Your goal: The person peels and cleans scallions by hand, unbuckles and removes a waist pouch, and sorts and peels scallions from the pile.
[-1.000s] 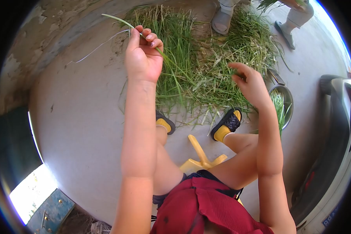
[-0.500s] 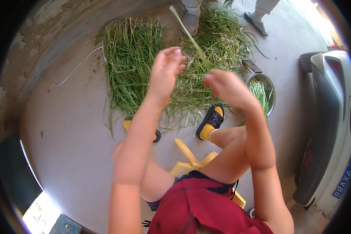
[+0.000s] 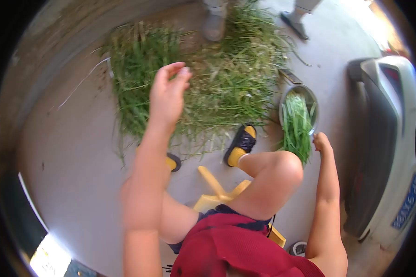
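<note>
I've R hand (image 3: 321, 141) (curled, grip unclear) shifted beside bowl (image 3: 312, 97); L hand (image 3: 168, 92) half-open, apparently empty, nr greens (image 3: 141, 90): work spans 2 spots.

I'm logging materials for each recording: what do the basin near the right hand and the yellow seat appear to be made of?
Basin: probably metal, smooth and slightly shiny, from its grey wall and bright glint at the rim.
Yellow seat: likely moulded plastic, from its even colour and rounded arms; painted wood remains possible.
</note>
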The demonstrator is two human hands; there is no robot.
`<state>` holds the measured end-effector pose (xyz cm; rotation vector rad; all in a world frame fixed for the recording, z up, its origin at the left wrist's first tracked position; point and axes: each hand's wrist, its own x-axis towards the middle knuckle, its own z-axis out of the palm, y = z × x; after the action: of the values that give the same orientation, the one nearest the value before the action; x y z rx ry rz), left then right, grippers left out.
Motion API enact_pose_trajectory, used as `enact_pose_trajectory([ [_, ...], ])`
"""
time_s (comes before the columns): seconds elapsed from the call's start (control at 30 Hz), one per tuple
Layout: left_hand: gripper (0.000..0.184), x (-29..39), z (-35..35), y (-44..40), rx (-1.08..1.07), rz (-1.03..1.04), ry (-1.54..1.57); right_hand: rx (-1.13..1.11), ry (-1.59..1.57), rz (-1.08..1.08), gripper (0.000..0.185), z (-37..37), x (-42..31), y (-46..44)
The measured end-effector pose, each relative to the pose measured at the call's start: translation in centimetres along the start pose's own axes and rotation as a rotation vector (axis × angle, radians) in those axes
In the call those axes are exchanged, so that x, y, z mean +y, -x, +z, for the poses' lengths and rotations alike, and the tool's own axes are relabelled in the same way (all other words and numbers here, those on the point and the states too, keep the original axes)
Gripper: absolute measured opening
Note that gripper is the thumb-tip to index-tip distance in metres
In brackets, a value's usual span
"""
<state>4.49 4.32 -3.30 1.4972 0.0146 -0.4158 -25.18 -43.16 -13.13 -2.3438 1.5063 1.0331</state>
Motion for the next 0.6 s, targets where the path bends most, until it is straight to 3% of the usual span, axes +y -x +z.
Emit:
enact_pose_trajectory([
  [0.03, 0.031, -0.2, -0.2, 0.0, -0.003, 0.007, 0.002, -0.017, -0.033, 0.083, 0.041, 0.5, -0.8, -0.6],
  [0.1, 0.03, 0.1, -0.5, 0.0, 0.055, 0.014, 0.051, 0.161, 0.231, -0.207, 0.05, 4.7, 2.0, -7.3],
  [0.13, 0.029, 0.3, -0.8, 0.0, 0.089, 0.016, 0.064, 0.141, 0.254, -0.034, 0.063, 3.9, -1.7, -4.8],
  [0.17, 0.029, 0.5, -1.3, 0.0, 0.142, 0.024, 0.08, 0.193, 0.329, -0.023, 0.065, 2.4, -6.1, -1.1],
  [0.23, 0.029, 1.0, -2.0, 0.0, 0.247, 0.044, 0.123, 0.245, 0.338, -0.281, 0.056, 1.9, -11.4, -1.1],
  [0.33, 0.028, 1.2, -3.4, 0.5, 0.284, -0.009, 0.277, 0.349, 0.238, -0.944, 0.041, 4.4, -21.0, -1.5],
  [0.37, 0.028, 1.2, -3.8, 0.6, 0.298, -0.027, 0.321, 0.166, 0.239, -0.981, 0.039, 4.8, -25.4, 0.3],
  [0.47, 0.027, 1.2, -5.1, 1.5, 0.299, -0.075, 0.366, -0.063, 0.307, -1.29, 0.048, 9.0, -36.0, 2.7],
  [0.57, 0.026, 0.8, -6.6, 1.7, 0.279, -0.106, 0.301, 0.006, 0.267, -1.363, 0.06, 13.9, -44.3, 3.9],
  [0.6, 0.026, 0.3, -7.0, 2.0, 0.278, -0.125, 0.258, 0.124, 0.3, -1.39, 0.06, 15.5, -45.9, 3.5],
])
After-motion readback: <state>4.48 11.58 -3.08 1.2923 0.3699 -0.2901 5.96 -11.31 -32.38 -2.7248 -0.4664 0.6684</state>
